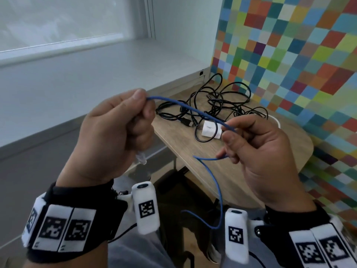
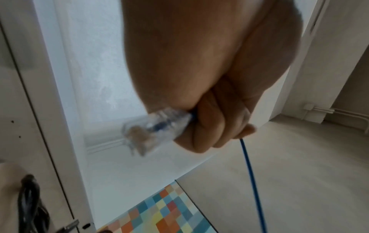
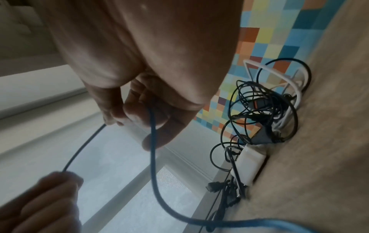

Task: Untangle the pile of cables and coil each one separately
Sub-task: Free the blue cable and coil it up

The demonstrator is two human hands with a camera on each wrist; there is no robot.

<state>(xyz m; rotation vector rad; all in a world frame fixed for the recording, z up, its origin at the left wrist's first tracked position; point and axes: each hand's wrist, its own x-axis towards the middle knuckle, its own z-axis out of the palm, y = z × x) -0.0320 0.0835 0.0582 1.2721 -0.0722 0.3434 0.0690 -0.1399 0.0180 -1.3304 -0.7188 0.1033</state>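
A thin blue cable (image 1: 193,109) stretches between both hands, held in the air in front of the table. My left hand (image 1: 123,120) grips its end in a fist, and the clear plug (image 2: 157,127) sticks out below the curled fingers. My right hand (image 1: 257,144) pinches the cable (image 3: 151,126) further along; the rest hangs down in a loop (image 1: 216,190) toward my lap. A tangled pile of black cables (image 1: 218,101) with a white charger block (image 1: 211,130) lies on the wooden table (image 1: 251,171) beyond the hands.
A white cable (image 3: 287,82) runs through the pile near the multicoloured checked wall (image 1: 289,55) on the right. A white window ledge (image 1: 96,74) borders the table on the left. Grey floor shows below the table's near edge.
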